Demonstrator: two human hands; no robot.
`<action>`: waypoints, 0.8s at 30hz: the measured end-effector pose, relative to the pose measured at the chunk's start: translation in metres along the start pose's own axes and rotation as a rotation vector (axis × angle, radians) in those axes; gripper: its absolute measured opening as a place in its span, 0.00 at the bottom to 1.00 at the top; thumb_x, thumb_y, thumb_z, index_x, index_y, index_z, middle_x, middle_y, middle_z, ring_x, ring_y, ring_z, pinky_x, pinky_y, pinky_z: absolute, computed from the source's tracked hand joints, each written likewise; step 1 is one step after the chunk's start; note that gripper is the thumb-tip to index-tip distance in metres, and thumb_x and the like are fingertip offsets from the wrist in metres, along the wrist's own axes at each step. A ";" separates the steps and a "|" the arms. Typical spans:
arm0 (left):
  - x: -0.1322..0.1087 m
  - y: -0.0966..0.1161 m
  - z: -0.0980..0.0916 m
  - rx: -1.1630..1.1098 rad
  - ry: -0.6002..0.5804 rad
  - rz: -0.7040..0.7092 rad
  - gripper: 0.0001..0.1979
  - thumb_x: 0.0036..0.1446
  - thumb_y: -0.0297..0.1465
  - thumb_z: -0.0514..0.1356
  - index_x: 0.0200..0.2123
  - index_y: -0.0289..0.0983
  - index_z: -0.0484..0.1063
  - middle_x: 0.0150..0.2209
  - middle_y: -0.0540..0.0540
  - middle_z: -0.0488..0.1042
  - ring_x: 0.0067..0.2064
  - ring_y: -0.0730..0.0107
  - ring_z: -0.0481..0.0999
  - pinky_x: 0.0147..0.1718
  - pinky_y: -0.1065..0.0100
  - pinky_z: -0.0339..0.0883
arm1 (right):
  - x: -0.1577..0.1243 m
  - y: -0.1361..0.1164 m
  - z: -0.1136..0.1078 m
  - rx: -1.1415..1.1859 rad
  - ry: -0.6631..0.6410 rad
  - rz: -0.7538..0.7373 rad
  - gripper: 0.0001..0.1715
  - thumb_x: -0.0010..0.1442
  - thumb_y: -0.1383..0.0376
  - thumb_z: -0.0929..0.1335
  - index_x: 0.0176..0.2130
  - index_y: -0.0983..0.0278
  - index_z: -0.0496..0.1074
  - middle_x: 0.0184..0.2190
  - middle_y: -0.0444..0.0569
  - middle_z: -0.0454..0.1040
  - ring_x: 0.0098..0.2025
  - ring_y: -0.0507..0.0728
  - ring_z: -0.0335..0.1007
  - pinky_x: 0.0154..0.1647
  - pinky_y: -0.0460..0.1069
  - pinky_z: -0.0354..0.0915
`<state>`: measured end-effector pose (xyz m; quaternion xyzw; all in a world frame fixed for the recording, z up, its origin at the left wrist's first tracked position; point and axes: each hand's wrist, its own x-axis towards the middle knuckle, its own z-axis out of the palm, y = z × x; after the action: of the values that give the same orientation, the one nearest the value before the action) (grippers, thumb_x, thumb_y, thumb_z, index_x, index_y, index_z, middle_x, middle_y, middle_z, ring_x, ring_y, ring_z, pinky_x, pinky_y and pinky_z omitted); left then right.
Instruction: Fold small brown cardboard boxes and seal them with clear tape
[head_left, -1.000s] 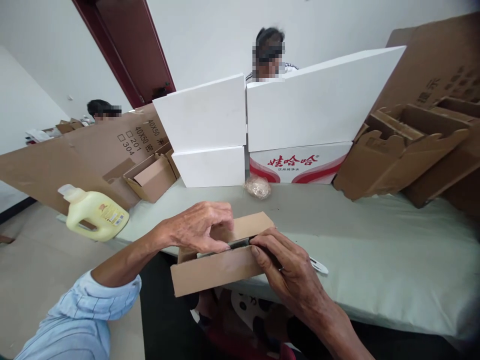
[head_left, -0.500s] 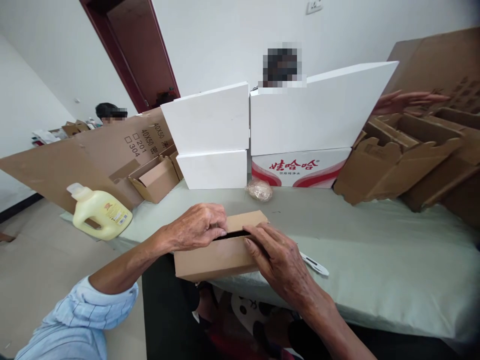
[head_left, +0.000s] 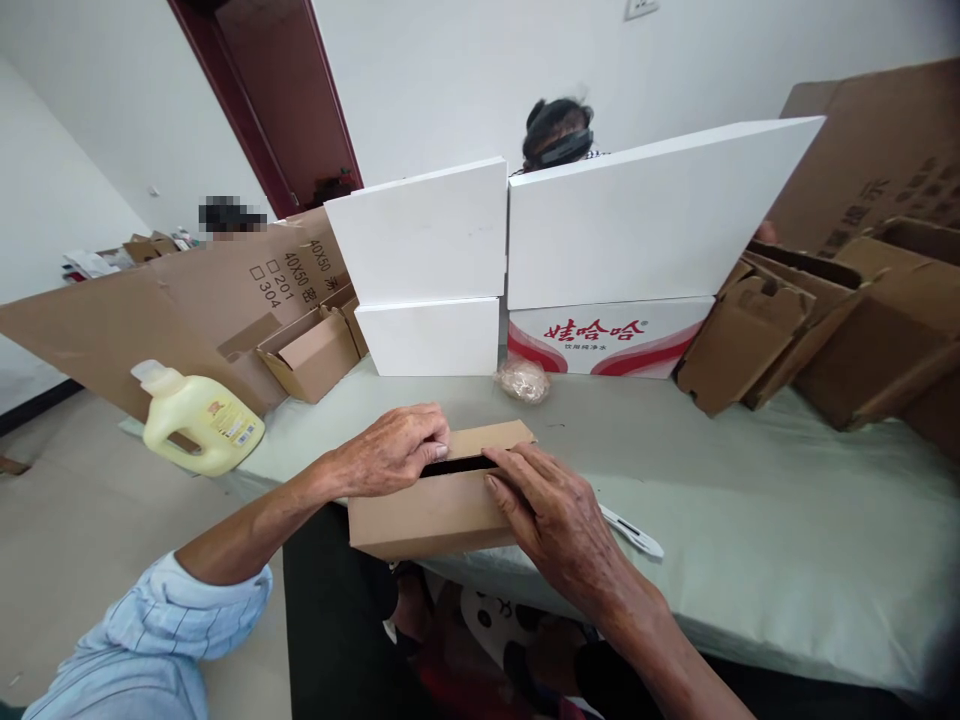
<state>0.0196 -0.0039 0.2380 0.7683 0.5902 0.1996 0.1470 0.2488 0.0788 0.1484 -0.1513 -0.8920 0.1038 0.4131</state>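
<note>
A yellow bottle (head_left: 204,425) is sitting before a cardboard panel (head_left: 180,310) reading "40X50", "201" and "304". The left hand (head_left: 394,450) is arching palm-down, fingers pinching the top gap's edge on a small cardboard box (head_left: 427,515) at the front of the table (head_left: 750,490); the right hand (head_left: 555,505) is gripping its right end, thumb on the near flap. Behind, a carton (head_left: 607,350) is showing red "娃哈哈"; a white utility knife (head_left: 636,535) is lying rightward.

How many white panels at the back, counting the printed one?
4: upper left panel, upper right panel, lower left panel, printed lower right panel. More may be hidden behind.
</note>
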 end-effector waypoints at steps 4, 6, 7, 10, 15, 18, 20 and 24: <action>0.003 -0.004 -0.004 -0.067 0.000 -0.066 0.09 0.66 0.30 0.52 0.31 0.40 0.64 0.33 0.50 0.71 0.34 0.68 0.67 0.36 0.65 0.61 | -0.001 -0.001 -0.002 -0.010 -0.012 -0.012 0.15 0.78 0.66 0.62 0.59 0.61 0.72 0.46 0.54 0.81 0.48 0.62 0.80 0.48 0.56 0.76; 0.005 -0.007 -0.006 -0.100 -0.007 -0.121 0.09 0.66 0.31 0.53 0.30 0.39 0.65 0.32 0.51 0.70 0.34 0.69 0.66 0.35 0.66 0.60 | -0.002 -0.002 -0.002 -0.020 -0.006 -0.019 0.15 0.79 0.66 0.61 0.59 0.61 0.72 0.46 0.54 0.81 0.47 0.62 0.80 0.47 0.55 0.75; 0.005 -0.009 -0.007 -0.123 -0.015 -0.147 0.10 0.66 0.31 0.53 0.30 0.39 0.66 0.32 0.51 0.70 0.34 0.69 0.66 0.35 0.67 0.60 | -0.002 -0.002 -0.002 -0.022 -0.002 -0.022 0.15 0.79 0.67 0.61 0.59 0.62 0.72 0.45 0.54 0.81 0.46 0.62 0.80 0.46 0.55 0.75; 0.009 -0.016 -0.007 -0.219 -0.049 -0.185 0.10 0.65 0.33 0.54 0.31 0.38 0.66 0.30 0.52 0.67 0.33 0.71 0.64 0.33 0.68 0.58 | -0.004 -0.003 -0.002 -0.018 0.012 -0.034 0.14 0.78 0.67 0.62 0.58 0.62 0.72 0.44 0.53 0.81 0.45 0.61 0.80 0.45 0.54 0.74; 0.018 -0.036 -0.008 -0.446 -0.142 -0.240 0.11 0.64 0.37 0.59 0.32 0.37 0.66 0.30 0.52 0.67 0.31 0.73 0.67 0.32 0.70 0.64 | -0.006 -0.006 -0.003 -0.018 0.032 -0.054 0.13 0.79 0.67 0.62 0.56 0.63 0.72 0.42 0.52 0.80 0.42 0.60 0.79 0.43 0.54 0.72; 0.029 -0.049 -0.012 -0.554 -0.187 -0.243 0.14 0.63 0.41 0.64 0.32 0.37 0.69 0.33 0.49 0.71 0.32 0.73 0.70 0.31 0.71 0.70 | -0.007 -0.008 -0.005 0.005 0.030 -0.031 0.12 0.79 0.67 0.62 0.55 0.63 0.72 0.42 0.52 0.80 0.43 0.60 0.78 0.42 0.54 0.72; 0.039 -0.057 -0.015 -0.601 -0.191 -0.222 0.16 0.61 0.43 0.66 0.31 0.36 0.70 0.34 0.47 0.73 0.33 0.72 0.72 0.30 0.71 0.73 | -0.008 -0.010 -0.007 0.018 0.032 -0.031 0.12 0.79 0.68 0.62 0.55 0.64 0.72 0.42 0.52 0.80 0.42 0.60 0.78 0.42 0.53 0.71; 0.072 -0.075 -0.015 -0.493 -0.138 -0.155 0.17 0.64 0.43 0.62 0.30 0.37 0.69 0.33 0.44 0.75 0.34 0.69 0.76 0.29 0.69 0.75 | -0.012 -0.014 -0.010 0.047 0.026 -0.020 0.13 0.78 0.69 0.62 0.56 0.64 0.72 0.42 0.51 0.79 0.42 0.59 0.77 0.44 0.53 0.72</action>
<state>-0.0353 0.0852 0.2266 0.6736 0.5694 0.2728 0.3843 0.2609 0.0618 0.1509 -0.1339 -0.8854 0.1188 0.4290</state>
